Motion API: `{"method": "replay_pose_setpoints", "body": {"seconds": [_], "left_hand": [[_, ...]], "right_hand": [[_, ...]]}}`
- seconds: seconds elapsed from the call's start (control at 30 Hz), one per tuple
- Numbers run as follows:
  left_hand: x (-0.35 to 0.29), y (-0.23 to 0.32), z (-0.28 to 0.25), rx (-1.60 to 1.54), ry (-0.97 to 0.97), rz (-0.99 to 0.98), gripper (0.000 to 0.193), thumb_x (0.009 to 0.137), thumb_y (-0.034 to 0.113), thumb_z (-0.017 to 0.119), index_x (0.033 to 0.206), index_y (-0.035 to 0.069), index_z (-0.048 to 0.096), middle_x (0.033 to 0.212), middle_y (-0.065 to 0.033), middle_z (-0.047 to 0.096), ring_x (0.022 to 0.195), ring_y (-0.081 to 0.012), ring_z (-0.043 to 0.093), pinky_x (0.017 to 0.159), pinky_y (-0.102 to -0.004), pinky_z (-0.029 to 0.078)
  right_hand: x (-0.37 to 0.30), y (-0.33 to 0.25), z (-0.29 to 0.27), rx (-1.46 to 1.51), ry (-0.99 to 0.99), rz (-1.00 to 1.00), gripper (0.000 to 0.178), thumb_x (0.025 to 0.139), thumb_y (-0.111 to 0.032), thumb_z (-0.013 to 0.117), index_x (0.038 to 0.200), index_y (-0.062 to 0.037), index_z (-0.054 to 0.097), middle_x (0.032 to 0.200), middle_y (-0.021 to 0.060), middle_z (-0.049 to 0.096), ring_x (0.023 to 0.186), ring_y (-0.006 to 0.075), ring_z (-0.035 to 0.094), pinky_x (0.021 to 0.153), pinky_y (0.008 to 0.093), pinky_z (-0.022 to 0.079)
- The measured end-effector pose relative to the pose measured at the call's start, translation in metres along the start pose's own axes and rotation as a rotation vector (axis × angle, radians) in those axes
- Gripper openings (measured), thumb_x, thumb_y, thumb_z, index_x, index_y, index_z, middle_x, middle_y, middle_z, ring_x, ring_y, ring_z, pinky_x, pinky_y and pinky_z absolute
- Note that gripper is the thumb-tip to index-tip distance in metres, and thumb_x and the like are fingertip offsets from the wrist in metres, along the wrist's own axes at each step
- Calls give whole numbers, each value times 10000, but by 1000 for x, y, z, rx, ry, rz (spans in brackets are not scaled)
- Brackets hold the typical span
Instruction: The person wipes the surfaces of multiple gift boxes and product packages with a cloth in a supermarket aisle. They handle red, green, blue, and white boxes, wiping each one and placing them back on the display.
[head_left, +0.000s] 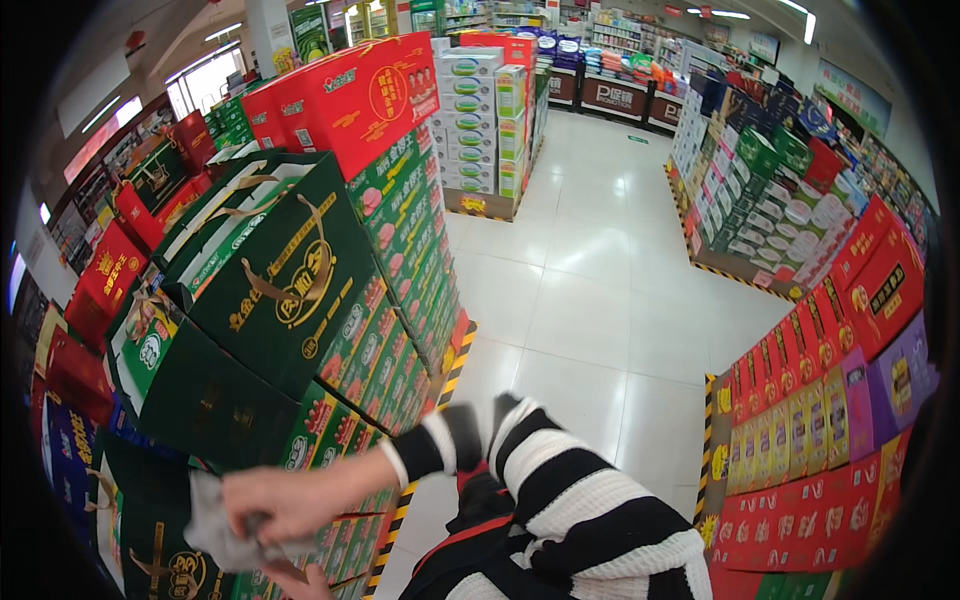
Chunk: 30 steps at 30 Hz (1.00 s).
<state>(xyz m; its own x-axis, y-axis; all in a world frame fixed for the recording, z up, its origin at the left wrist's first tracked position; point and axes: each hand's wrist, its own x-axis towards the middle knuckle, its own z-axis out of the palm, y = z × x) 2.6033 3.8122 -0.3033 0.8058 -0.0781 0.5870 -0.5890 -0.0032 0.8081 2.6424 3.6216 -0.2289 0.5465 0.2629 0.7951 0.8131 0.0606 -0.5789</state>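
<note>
My right hand (275,505) reaches across to the left, its fingers closed on a crumpled grey cloth (208,525). Just below it, at the bottom edge, a small part of my left hand (308,582) shows. A brown strip (286,570) lies against that hand; the view cuts off most of its fingers. Both hands are beside stacked green cartons (350,340) and dark green paper gift bags. The largest gift bag (285,270), with a brown ribbon handle, stands tilted on the stack above the hands. Another dark green bag (165,510) is left of the cloth.
A red box (345,100) tops the green stack. Yellow-and-black striped edging (460,360) runs along its base. White floor tiles (580,290) form the aisle. Red and yellow boxes (800,400) stand at right, and more box displays (790,190) farther back. White cartons (468,120) stand ahead.
</note>
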Motion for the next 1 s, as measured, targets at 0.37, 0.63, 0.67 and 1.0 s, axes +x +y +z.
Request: {"method": "replay_pose_setpoints", "body": {"seconds": [0.37, 0.63, 0.67, 1.0], "left_hand": [[-165, 49, -178, 92, 450, -575, 446, 1016, 187, 536, 1407, -27, 518, 1389, -169, 568, 1206, -253, 591, 1039, -375, 462], [-254, 117, -213, 431, 633, -374, 291, 883, -13, 666, 1172, 9, 698, 1155, -94, 580, 1070, -211, 583, 905, -314, 479], [-258, 125, -216, 349, 705, -365, 295, 884, -1, 677, 1178, 12, 696, 1133, -90, 596, 1038, -194, 591, 888, -308, 474], [-291, 151, -315, 353, 1210, -491, 223, 927, 108, 706, 1137, 37, 689, 1098, -24, 602, 1038, -115, 567, 907, -288, 448]], "right_hand": [[-67, -7, 201, 415, -364, 558, 503, 808, -43, 693, 1292, -60, 557, 1033, 83, 592, 974, 188, 581, 831, 320, 494], [-85, -4, 317, 419, -867, 818, 475, 829, -77, 767, 1271, -10, 607, 993, 31, 538, 856, 123, 561, 717, 263, 496], [-83, -4, 336, 429, -942, 720, 381, 819, -66, 763, 1178, -10, 650, 1005, 70, 577, 897, 176, 600, 775, 305, 508], [-43, 14, 516, 824, -1323, 522, 265, 849, -71, 730, 1072, 34, 633, 1119, 116, 680, 1008, 200, 630, 916, 334, 475]]}}
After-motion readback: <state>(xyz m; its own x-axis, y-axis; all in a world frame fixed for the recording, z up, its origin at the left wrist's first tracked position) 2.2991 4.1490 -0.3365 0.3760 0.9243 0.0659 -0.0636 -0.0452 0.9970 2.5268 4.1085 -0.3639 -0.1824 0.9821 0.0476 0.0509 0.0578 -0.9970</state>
